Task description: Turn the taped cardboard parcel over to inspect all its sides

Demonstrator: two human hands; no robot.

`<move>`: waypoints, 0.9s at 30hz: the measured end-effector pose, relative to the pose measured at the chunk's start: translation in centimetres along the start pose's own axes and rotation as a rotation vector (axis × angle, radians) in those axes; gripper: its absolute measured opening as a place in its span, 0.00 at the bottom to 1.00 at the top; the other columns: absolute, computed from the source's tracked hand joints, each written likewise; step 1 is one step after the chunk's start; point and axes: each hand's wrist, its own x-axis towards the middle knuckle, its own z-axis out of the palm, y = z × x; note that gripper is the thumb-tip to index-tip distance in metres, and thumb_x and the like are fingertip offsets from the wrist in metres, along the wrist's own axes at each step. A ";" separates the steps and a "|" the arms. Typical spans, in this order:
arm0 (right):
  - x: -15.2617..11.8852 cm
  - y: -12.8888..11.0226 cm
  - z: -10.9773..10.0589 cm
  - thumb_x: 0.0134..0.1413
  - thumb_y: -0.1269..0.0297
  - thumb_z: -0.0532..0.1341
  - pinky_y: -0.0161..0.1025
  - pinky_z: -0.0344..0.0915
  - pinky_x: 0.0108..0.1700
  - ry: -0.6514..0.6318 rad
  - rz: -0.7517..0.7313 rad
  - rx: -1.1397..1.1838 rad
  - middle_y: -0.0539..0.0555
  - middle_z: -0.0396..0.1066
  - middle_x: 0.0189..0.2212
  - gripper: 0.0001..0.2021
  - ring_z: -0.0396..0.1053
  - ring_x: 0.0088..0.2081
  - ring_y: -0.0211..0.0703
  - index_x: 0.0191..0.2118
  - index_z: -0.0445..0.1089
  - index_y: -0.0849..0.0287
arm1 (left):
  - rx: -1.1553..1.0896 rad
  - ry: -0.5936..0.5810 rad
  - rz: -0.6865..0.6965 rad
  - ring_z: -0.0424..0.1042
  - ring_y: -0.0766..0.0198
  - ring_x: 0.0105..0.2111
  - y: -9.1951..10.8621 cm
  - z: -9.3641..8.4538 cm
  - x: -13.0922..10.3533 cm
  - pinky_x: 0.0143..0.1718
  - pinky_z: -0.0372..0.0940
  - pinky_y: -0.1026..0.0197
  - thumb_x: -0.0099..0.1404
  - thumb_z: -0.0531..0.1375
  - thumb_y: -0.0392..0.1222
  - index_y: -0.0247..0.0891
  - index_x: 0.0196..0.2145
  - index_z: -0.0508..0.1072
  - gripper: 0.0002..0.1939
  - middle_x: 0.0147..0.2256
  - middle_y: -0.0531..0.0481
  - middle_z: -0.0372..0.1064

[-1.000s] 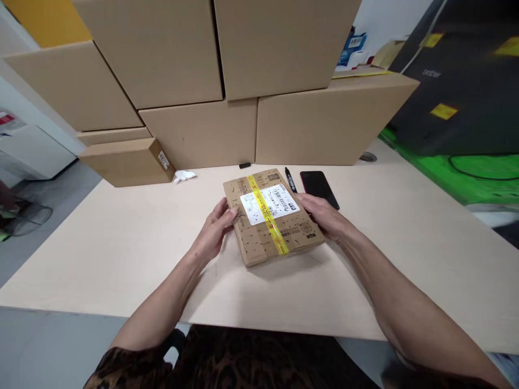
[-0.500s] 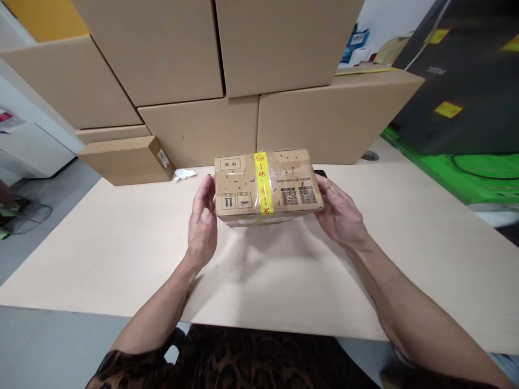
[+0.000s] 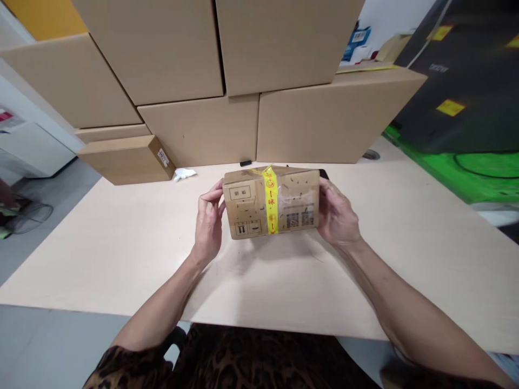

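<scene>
Between my two hands is a small brown cardboard box (image 3: 251, 208), held tilted above the table, its printed side facing me. A yellow strip of tape (image 3: 271, 200) with red characters runs across it, and clear tape lies over part of the print. My left hand (image 3: 208, 224) presses on the box's left end with its fingers. At the right end, my right hand (image 3: 338, 213) grips the box, its fingertips partly hidden behind it. Part of a black object (image 3: 323, 174) shows behind the right end of the box.
Large cardboard boxes (image 3: 198, 132) are stacked along the back of the pale table (image 3: 133, 259). A flat carton (image 3: 125, 162) stands at the left, beside crumpled white paper (image 3: 184, 173). A small black item (image 3: 245, 162) lies at the back. A dark machine (image 3: 458, 81) stands on the right.
The small box has tipped, so its printed face now turns toward me and has come lower in view. Both hands turned with it. A small black item behind it has come into sight.
</scene>
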 end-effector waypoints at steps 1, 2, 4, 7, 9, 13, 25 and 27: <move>0.1 0.0 0.0 0.57 0.44 0.68 0.53 0.76 0.53 0.029 0.012 -0.006 0.52 0.83 0.49 0.15 0.79 0.56 0.57 0.44 0.82 0.45 | -0.003 0.014 -0.014 0.64 0.46 0.71 0.0 0.0 0.1 0.70 0.62 0.36 0.66 0.66 0.70 0.48 0.47 0.78 0.25 0.64 0.43 0.72; 0.2 0.0 0.0 0.57 0.44 0.68 0.51 0.76 0.50 0.062 0.022 -0.012 0.52 0.83 0.47 0.15 0.79 0.53 0.55 0.42 0.82 0.45 | 0.005 0.033 -0.023 0.65 0.46 0.69 0.1 0.0 0.1 0.69 0.63 0.37 0.66 0.66 0.68 0.47 0.45 0.78 0.23 0.63 0.43 0.73; 0.4 0.0 -0.2 0.56 0.45 0.69 0.48 0.75 0.45 0.112 0.056 -0.031 0.53 0.83 0.42 0.14 0.80 0.46 0.52 0.38 0.83 0.48 | 0.053 0.090 -0.047 0.67 0.48 0.67 0.2 0.1 0.1 0.69 0.63 0.40 0.67 0.67 0.66 0.45 0.41 0.78 0.21 0.61 0.43 0.74; 0.6 0.1 -0.5 0.53 0.43 0.71 0.45 0.74 0.42 0.107 0.166 -0.073 0.54 0.82 0.35 0.16 0.78 0.38 0.47 0.34 0.82 0.51 | 0.145 0.169 -0.196 0.69 0.49 0.65 0.2 0.0 -0.1 0.69 0.63 0.43 0.66 0.68 0.66 0.43 0.41 0.77 0.23 0.58 0.44 0.75; 0.6 0.4 -0.5 0.49 0.42 0.74 0.43 0.73 0.40 0.077 0.253 -0.120 0.54 0.81 0.34 0.18 0.76 0.37 0.45 0.34 0.82 0.52 | 0.167 0.178 -0.356 0.71 0.47 0.63 -0.1 -0.1 -0.3 0.66 0.66 0.43 0.64 0.69 0.66 0.44 0.47 0.76 0.26 0.59 0.43 0.74; 0.3 1.3 -0.1 0.46 0.43 0.75 0.43 0.73 0.39 0.023 0.379 -0.243 0.52 0.84 0.38 0.18 0.77 0.40 0.47 0.37 0.83 0.50 | 0.118 0.223 -0.578 0.70 0.43 0.66 -0.8 -0.3 -0.5 0.65 0.69 0.42 0.62 0.73 0.60 0.49 0.63 0.68 0.37 0.67 0.41 0.68; -0.4 -0.9 0.3 0.60 0.40 0.65 0.62 0.69 0.67 -0.018 0.043 -0.005 0.54 0.81 0.56 0.20 0.73 0.65 0.59 0.50 0.80 0.44 | 0.019 -0.035 0.005 0.59 0.43 0.73 0.6 -0.3 -0.1 0.75 0.54 0.40 0.67 0.67 0.64 0.53 0.62 0.74 0.30 0.68 0.47 0.68; -0.4 -1.1 0.1 0.60 0.40 0.64 0.63 0.70 0.66 0.011 0.020 0.005 0.56 0.83 0.52 0.19 0.74 0.63 0.61 0.47 0.81 0.45 | -0.006 -0.023 0.030 0.60 0.44 0.72 0.6 -0.3 -0.2 0.74 0.57 0.41 0.68 0.66 0.64 0.55 0.62 0.75 0.29 0.67 0.49 0.69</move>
